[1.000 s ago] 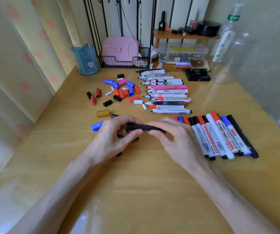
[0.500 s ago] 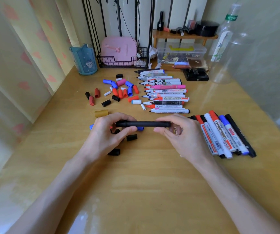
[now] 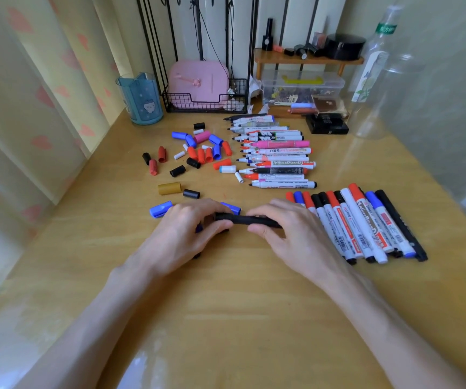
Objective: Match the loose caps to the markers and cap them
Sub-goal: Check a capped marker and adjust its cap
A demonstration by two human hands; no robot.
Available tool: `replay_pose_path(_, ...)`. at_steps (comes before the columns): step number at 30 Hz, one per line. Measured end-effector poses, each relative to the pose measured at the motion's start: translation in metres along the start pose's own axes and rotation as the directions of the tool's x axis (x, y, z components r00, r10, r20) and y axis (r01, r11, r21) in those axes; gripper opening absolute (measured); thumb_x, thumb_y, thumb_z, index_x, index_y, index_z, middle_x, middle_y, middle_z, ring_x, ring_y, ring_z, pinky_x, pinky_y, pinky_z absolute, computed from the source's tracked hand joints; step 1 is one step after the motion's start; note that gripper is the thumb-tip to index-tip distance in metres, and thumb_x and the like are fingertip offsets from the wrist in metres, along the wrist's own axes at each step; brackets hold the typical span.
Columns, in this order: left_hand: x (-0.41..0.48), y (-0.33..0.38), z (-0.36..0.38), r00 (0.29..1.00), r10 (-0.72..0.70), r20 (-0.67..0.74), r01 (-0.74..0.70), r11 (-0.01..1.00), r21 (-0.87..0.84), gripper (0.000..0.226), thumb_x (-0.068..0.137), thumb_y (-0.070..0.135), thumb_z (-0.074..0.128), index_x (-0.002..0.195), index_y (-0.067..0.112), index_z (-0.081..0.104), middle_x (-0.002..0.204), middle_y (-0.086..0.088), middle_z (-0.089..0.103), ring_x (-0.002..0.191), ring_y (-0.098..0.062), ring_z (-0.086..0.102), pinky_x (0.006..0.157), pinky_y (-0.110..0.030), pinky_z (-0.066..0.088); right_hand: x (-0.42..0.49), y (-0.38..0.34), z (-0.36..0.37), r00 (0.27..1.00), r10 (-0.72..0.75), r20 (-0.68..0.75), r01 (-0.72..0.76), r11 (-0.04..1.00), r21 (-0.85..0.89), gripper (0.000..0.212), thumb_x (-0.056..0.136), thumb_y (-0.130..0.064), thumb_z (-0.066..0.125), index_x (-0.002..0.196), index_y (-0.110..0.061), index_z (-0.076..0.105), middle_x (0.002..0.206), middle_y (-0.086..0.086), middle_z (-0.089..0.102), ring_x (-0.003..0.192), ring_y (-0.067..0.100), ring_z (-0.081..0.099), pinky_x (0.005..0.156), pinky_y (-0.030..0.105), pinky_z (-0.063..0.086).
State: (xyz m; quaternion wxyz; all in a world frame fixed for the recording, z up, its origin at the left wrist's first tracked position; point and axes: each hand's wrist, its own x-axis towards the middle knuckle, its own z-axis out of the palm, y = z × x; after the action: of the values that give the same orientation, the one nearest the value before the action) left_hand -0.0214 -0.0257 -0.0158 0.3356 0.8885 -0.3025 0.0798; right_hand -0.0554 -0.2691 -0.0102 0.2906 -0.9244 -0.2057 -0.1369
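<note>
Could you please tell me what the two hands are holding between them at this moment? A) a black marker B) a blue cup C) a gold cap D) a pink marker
A: the left hand and the right hand each grip one end of a black marker, which spans the gap between them.

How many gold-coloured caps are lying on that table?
1: the gold cap lies left of a black cap, just beyond the left hand; more might hide under it.

Open tabletop [image 3: 240,318] nearside; caps [image 3: 192,153], markers [image 3: 279,151] beyond.
</note>
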Motion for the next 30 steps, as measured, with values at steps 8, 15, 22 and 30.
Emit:
replay_pose_path(8,0.002,-0.005,-0.004,0.996,0.004,-0.085,-0.004,1.000,0.000,0.021,0.101,0.024,0.066,0.121,0.022,0.070,0.097,0.016,0.063,0.088,-0.009,0.062,0.075,-0.012,0.042,-0.003,-0.004,0.001,0.998,0.055,-0.019,-0.056,0.998,-0.023,0.011,0.089,-0.040,0.074,0.095,-0.031,0.074,0.074,-0.017,0.050,0.067,0.008,0.051,0.059,0.026,0.043)
replay_pose_path(15,0.002,-0.007,-0.008,0.995,-0.023,-0.093,0.021,1.000,-0.019,0.016,0.100,0.028,0.068,0.114,0.022,0.073,0.097,0.014,0.067,0.088,-0.011,0.064,0.074,-0.012,0.042,-0.003,-0.003,0.006,0.998,0.064,-0.004,-0.064,0.998,-0.015,0.016,0.088,-0.043,0.075,0.101,-0.034,0.072,0.073,-0.014,0.057,0.065,0.011,0.054,0.056,0.032,0.048)
replay_pose_path(22,0.001,-0.010,0.001,0.999,-0.002,-0.048,0.001,1.000,-0.020,0.028,0.099,0.024,0.069,0.127,0.026,0.068,0.101,0.015,0.067,0.096,-0.012,0.064,0.076,-0.021,0.046,-0.003,-0.002,0.007,0.996,0.089,-0.028,-0.090,0.996,-0.011,0.022,0.089,-0.042,0.073,0.109,-0.036,0.069,0.071,-0.013,0.058,0.062,0.009,0.054,0.065,0.033,0.051)
replay_pose_path(30,0.016,0.015,0.012,0.998,0.051,-0.023,-0.052,0.998,-0.030,0.034,0.100,0.033,0.067,0.134,0.032,0.065,0.117,0.017,0.061,0.112,-0.009,0.058,0.090,-0.025,0.048,0.001,0.009,-0.026,0.948,0.261,-0.181,-0.264,0.964,0.009,0.016,0.082,-0.037,0.077,0.095,-0.031,0.071,0.059,-0.014,0.058,0.056,0.009,0.058,0.061,0.032,0.054)
